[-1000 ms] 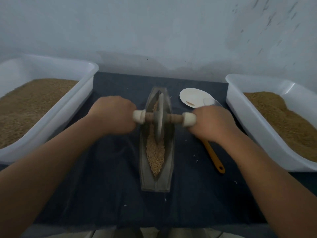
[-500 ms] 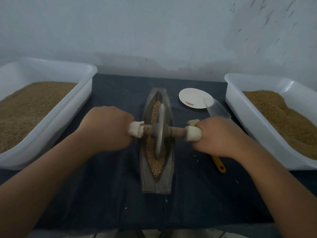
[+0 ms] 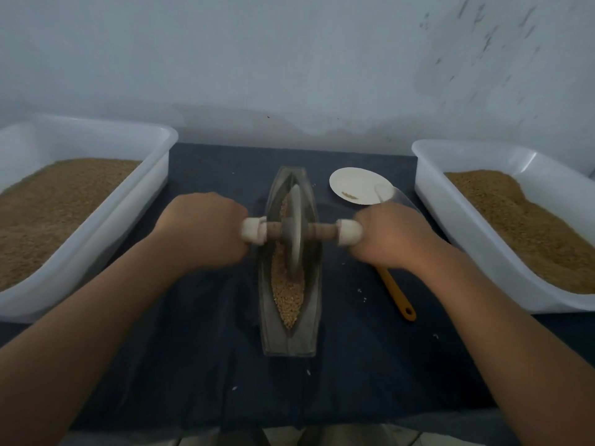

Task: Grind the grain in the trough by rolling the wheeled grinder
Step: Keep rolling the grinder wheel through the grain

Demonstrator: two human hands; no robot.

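Note:
A boat-shaped grey trough (image 3: 289, 342) lies lengthwise on the dark cloth, with tan grain (image 3: 288, 294) along its groove. The wheeled grinder (image 3: 296, 233) stands in the groove near the trough's far half: a grey disc on a wooden axle with white end caps. My left hand (image 3: 203, 233) grips the left handle. My right hand (image 3: 392, 236) grips the right handle. Both fists hide the outer ends of the axle.
Large white tubs of grain stand at the left (image 3: 128, 201) and right (image 3: 450, 220). A small white plate (image 3: 357, 185) and a clear scoop with a yellow handle (image 3: 399, 297) lie right of the trough. Loose grains dot the cloth (image 3: 193, 365). A wall rises behind.
The grinder rolled toward me along the trough half a second ago, then back away toward the far half now. Both hands moved with it, keeping their grip.

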